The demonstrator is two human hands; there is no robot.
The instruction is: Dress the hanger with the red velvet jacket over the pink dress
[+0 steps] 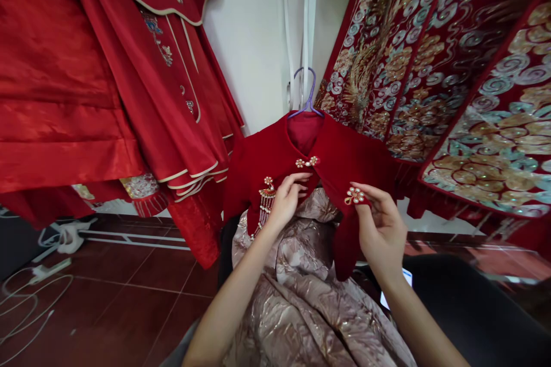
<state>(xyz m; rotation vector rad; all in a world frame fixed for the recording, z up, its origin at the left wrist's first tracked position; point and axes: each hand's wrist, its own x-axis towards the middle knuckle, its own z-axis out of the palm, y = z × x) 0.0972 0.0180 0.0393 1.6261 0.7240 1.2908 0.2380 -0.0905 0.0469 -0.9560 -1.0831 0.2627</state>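
A short red velvet jacket (267, 152) hangs by its collar from a purple hanger (307, 104). A pearl-and-gold flower clasp (307, 162) joins its front at the neck. My right hand (382, 235) pinches the jacket's right-hand front edge beside a pearl flower button (355, 195) with a gold loop. My left hand (287, 202) rests just below the neck clasp, its fingers loosely stretched toward the opening. Beside that wrist is a beaded tassel brooch (267, 198). Shiny taupe patterned fabric (301, 298) lies beneath the jacket and my arms.
Red garments with pale trim (172, 86) hang at left, and heavily embroidered red garments (413, 80) at right. A lit phone (407, 278) lies partly behind my right forearm, by a black surface (473, 298). White cables (34, 304) trail on the tiled floor (129, 298).
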